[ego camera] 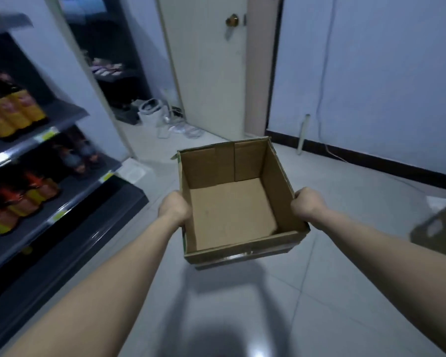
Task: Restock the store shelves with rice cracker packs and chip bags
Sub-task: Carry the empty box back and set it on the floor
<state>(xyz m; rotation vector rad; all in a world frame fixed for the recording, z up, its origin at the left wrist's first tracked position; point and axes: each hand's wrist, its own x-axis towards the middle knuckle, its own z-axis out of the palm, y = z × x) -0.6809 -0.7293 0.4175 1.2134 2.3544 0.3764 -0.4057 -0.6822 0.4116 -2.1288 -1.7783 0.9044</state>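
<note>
I hold an open brown cardboard box out in front of me above the tiled floor. Its inside shows only bare cardboard. My left hand grips the box's left wall and my right hand grips its right wall. Dark store shelves run along the left, holding yellow-labelled bottles above and red-capped bottles below. No rice cracker packs or chip bags are visible.
A closed pale door with a brass knob stands ahead. Left of it, a dim opening shows white bags and clutter on the floor. A second cardboard box sits blurred at the right edge. A white tube leans against the right wall.
</note>
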